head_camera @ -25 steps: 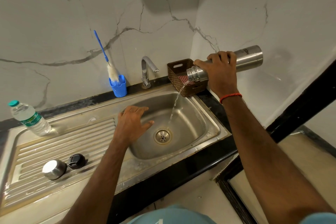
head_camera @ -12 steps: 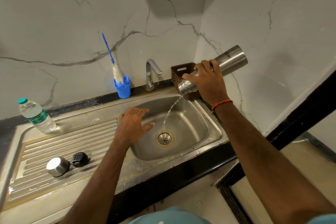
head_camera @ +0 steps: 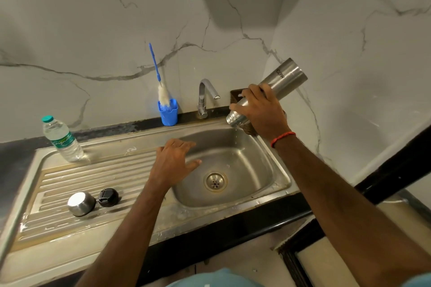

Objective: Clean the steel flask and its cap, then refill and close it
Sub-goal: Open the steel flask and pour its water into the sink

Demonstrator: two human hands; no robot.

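Note:
My right hand grips the steel flask around its neck, above the sink's back right corner. The flask is tipped steeply, mouth down and to the left, and only a few drops fall from it into the steel sink basin. My left hand rests flat, fingers spread, on the basin's left rim and holds nothing. The flask's steel cup cap and its black inner stopper lie side by side on the ribbed draining board, left of my left arm.
A tap stands behind the basin. A blue holder with a blue-handled bottle brush sits to the tap's left. A clear plastic water bottle stands at the board's back left. A brown basket is behind the flask.
The flask has tipped more steeply, mouth down. The stream pouring into the basin has thinned to drips. My left hand has stayed on the rim.

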